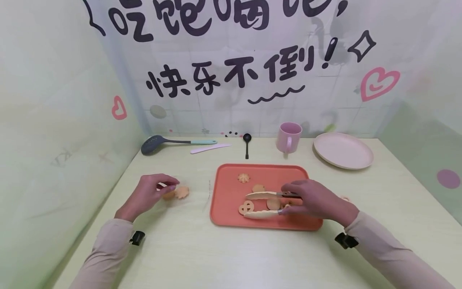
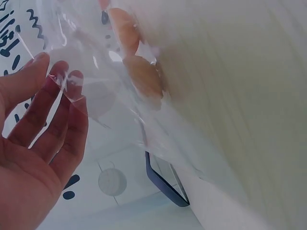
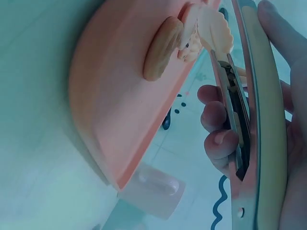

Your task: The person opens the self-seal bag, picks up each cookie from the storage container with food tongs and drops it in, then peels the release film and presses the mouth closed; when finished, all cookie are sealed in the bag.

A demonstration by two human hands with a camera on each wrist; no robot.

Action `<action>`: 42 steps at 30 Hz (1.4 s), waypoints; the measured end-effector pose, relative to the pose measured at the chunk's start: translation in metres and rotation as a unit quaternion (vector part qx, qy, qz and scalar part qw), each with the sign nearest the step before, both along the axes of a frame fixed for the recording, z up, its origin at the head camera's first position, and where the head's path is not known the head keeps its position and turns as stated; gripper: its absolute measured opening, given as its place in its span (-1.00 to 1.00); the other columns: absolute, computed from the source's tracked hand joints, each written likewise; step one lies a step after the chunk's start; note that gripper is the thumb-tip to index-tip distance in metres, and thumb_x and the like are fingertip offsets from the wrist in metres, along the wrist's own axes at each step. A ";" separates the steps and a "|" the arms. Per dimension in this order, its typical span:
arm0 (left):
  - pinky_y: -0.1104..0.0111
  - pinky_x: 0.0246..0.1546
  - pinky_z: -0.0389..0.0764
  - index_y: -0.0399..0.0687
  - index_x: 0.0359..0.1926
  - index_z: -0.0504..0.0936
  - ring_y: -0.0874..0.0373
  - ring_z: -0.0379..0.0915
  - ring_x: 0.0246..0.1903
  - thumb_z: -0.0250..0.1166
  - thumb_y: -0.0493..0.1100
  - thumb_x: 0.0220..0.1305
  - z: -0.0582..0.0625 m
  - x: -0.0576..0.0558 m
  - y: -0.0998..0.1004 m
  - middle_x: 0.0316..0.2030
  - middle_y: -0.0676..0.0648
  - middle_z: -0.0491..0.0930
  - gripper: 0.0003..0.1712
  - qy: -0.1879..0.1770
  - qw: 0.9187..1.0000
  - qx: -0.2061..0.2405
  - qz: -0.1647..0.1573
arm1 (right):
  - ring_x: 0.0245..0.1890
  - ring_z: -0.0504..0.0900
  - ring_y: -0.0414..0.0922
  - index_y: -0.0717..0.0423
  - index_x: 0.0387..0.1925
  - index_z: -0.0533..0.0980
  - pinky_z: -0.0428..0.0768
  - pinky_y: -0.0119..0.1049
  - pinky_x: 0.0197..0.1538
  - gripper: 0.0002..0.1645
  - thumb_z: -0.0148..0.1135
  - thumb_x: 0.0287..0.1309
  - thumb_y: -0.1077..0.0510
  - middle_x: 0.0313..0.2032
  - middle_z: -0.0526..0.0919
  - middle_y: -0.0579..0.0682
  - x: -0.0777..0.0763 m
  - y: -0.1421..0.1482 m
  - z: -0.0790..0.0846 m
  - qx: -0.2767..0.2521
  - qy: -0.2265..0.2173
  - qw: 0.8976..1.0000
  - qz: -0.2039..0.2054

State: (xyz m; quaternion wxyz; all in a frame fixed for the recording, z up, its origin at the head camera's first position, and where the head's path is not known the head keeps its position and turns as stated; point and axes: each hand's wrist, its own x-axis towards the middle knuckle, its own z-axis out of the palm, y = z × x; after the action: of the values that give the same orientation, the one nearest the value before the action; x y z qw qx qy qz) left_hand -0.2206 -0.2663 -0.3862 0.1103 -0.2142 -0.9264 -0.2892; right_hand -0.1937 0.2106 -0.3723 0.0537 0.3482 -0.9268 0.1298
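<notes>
In the left wrist view, the left hand pinched the rim of a clear bag between thumb and fingertips. Two tan cookies sat inside the bag, close together.

In the head view, that hand and the bag were toward the left edge of the desk; a scalloped cookie showed just past the fingertips. The right hand came in over the right edge of an orange tray, fingers and thumb gripping a pair of tongs. The tongs' pale ends were spread apart, a round cookie between them. Near the tray's back edge lay a flower-shaped cookie; another round one was behind the tongs, and a pretzel-shaped cookie near the front edge. Along the desk's back edge, from the left corner, were a dark ladle, a lilac knife, a small black spoon, a pink mug and a pale plate.

In the right wrist view, the fingers curled against one arm of the tongs, the thumb along the other. One scalloped end stood by the cookies; whether it touched them I could not tell.
</notes>
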 end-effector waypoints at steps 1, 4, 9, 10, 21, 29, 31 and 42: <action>0.42 -0.23 0.71 -0.11 -0.14 0.78 0.10 0.70 -0.21 0.43 -0.36 0.19 0.000 0.000 0.001 -0.20 -0.04 0.79 -0.79 0.000 1.000 -0.001 -0.002 | -0.36 0.60 -0.25 -0.06 -0.17 0.58 0.56 -0.37 -0.28 -0.45 0.46 0.00 -0.34 -0.32 0.67 -0.21 0.000 0.001 -0.001 -0.003 0.002 1.000 0.001; 0.41 -0.23 0.71 -0.09 -0.16 0.79 0.10 0.70 -0.22 0.43 -0.36 0.19 0.000 -0.001 0.002 -0.22 -0.02 0.79 -0.80 -0.001 1.000 -0.002 -0.005 | -0.38 0.59 -0.26 -0.07 -0.19 0.60 0.56 -0.39 -0.30 -0.50 0.49 -0.01 -0.29 -0.33 0.69 -0.21 0.000 0.002 -0.002 -0.015 0.004 1.000 0.010; 0.40 -0.23 0.71 -0.09 -0.17 0.79 0.11 0.69 -0.23 0.44 -0.36 0.18 0.000 -0.001 0.002 -0.24 0.00 0.79 -0.81 -0.005 1.000 -0.004 -0.011 | -0.45 0.54 -0.29 -0.08 -0.24 0.61 0.51 -0.45 -0.35 -0.55 0.50 0.00 -0.26 -0.38 0.68 -0.22 -0.001 0.000 -0.003 -0.027 0.016 0.999 0.027; 0.40 -0.22 0.71 -0.09 -0.18 0.79 0.12 0.69 -0.23 0.44 -0.36 0.17 0.000 -0.001 0.002 -0.24 -0.01 0.79 -0.81 -0.005 1.000 -0.003 -0.013 | -0.45 0.54 -0.29 -0.07 -0.23 0.61 0.51 -0.45 -0.36 -0.55 0.49 0.01 -0.26 -0.38 0.68 -0.22 -0.001 0.000 -0.003 -0.029 0.020 0.999 0.030; 0.41 -0.23 0.71 -0.11 -0.18 0.78 0.12 0.69 -0.24 0.43 -0.35 0.18 0.000 0.002 0.000 -0.25 -0.01 0.79 -0.82 -0.005 1.000 -0.004 -0.010 | -0.52 0.49 -0.33 -0.10 -0.31 0.56 0.41 -0.51 -0.41 -0.58 0.47 0.04 -0.28 -0.49 0.56 -0.30 -0.012 -0.032 0.010 -0.042 0.040 0.997 0.043; 0.43 -0.23 0.71 -0.16 -0.15 0.77 0.13 0.69 -0.25 0.43 -0.37 0.17 0.000 0.000 0.001 -0.23 -0.06 0.79 -0.80 -0.019 1.000 0.004 -0.020 | -0.43 0.61 -0.28 -0.06 -0.22 0.61 0.50 -0.48 -0.38 -0.56 0.42 0.08 -0.28 -0.35 0.73 -0.17 -0.023 -0.052 0.013 -0.023 0.028 0.998 0.045; 0.44 -0.23 0.71 -0.16 -0.16 0.77 0.13 0.69 -0.25 0.43 -0.37 0.17 0.001 -0.001 0.002 -0.24 -0.05 0.79 -0.80 -0.020 1.000 0.003 -0.019 | -0.42 0.61 -0.30 -0.06 -0.22 0.61 0.50 -0.48 -0.37 -0.56 0.42 0.09 -0.28 -0.34 0.73 -0.19 -0.026 -0.056 0.015 -0.024 0.023 0.998 0.047; 0.43 -0.23 0.70 -0.12 -0.17 0.78 0.15 0.68 -0.23 0.43 -0.34 0.19 0.002 0.000 0.003 -0.24 -0.01 0.79 -0.82 -0.016 1.000 0.000 -0.009 | -0.45 0.61 -0.37 -0.07 -0.23 0.61 0.57 -0.45 -0.35 -0.57 0.41 0.11 -0.29 -0.34 0.75 -0.23 -0.049 -0.096 0.017 -0.040 -0.021 0.998 0.047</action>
State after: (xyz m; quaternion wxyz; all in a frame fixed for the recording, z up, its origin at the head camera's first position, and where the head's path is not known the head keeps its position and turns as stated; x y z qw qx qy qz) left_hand -0.2211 -0.2629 -0.3846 0.0932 -0.2180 -0.9261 -0.2935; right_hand -0.2425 0.1149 -0.3553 0.0424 0.3866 -0.9041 0.1768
